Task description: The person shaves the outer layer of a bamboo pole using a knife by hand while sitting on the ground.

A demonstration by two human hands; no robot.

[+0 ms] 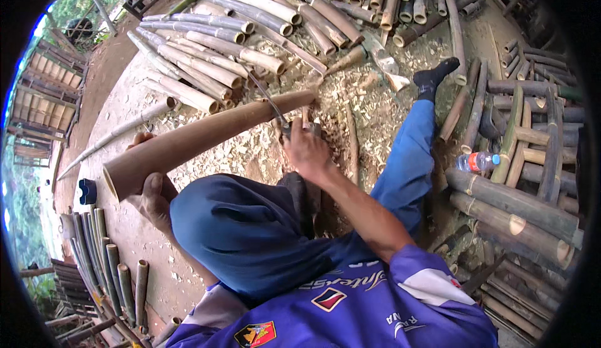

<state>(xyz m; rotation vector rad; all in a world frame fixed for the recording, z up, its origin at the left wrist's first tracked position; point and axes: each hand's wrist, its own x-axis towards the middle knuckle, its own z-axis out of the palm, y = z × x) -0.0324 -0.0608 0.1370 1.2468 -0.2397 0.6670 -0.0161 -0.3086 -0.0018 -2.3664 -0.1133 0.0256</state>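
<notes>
Bamboo tube [188, 144] looks part-shaved; far dark poles [250, 13] seem unshaved. Left hand [154, 201]: grip clasping the tube's left end; right hand [308, 155]: pinching a knife [278, 114].

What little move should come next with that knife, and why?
Probably a light shaving stroke along the bamboo piece: the knife in the right hand crosses it toward its far end, the left hand holds the near end, and pale shavings litter the ground below.
</notes>
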